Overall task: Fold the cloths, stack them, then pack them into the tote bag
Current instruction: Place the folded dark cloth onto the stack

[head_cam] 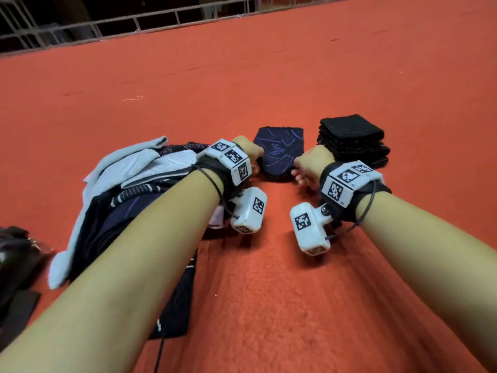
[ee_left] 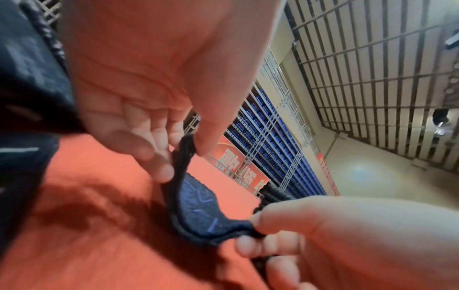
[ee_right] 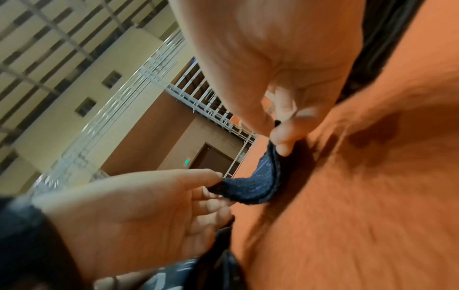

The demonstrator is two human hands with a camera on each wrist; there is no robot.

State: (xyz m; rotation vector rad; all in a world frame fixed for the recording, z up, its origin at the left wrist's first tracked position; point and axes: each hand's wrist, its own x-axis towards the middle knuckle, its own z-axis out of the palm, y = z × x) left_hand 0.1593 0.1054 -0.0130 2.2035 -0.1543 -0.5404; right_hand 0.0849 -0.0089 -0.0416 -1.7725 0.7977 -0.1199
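A folded navy cloth with purple lines (head_cam: pixel 279 153) lies on the red carpet between my hands. My left hand (head_cam: pixel 250 156) pinches its near left corner, and my right hand (head_cam: pixel 305 169) pinches its near right corner. The left wrist view shows the near edge of the navy cloth (ee_left: pixel 198 212) lifted and sagging between the left hand (ee_left: pixel 183 157) and the right hand (ee_left: pixel 250 227). The right wrist view shows the same cloth (ee_right: pixel 250 189) held by the right hand (ee_right: pixel 275 133). A stack of folded black cloths (head_cam: pixel 352 141) stands just right of it.
A heap of unfolded cloths (head_cam: pixel 129 189), pale blue, white and navy, lies under my left forearm. A dark bag-like thing (head_cam: pixel 16 259) sits at the far left edge. A white railing (head_cam: pixel 134 22) borders the far side of the red carpet (head_cam: pixel 269 76).
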